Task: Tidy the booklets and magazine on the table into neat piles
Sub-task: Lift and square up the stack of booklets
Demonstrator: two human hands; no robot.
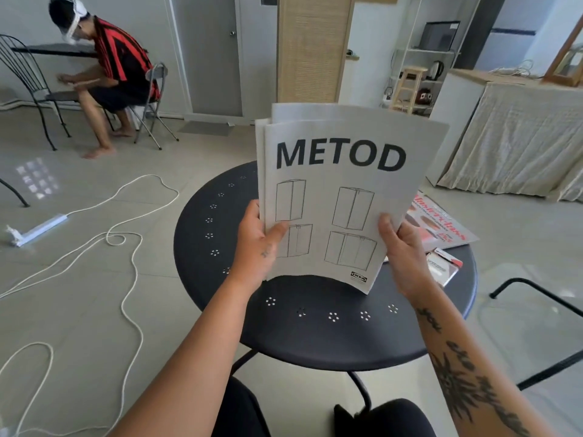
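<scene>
Upright booklets (340, 197), gripped at both lower edges, are blocking the middle of the round desk (220, 247), while a magazine (441, 228) and a small packet (443, 268) are crowding its right side; the left half and near rim are lying open to a reaching hand.

Premises present as a lived-in home, an open room with pale tiled flooring. Beyond the hands: a grey interior door (214, 55). Beyond and right of the hands: a white wire shelving rack (422, 67) holding a dark microwave oven (440, 35) and a black electric kettle (437, 70). Left of the hands: a white power strip (41, 230) with loose cord lies on the floor.
</scene>
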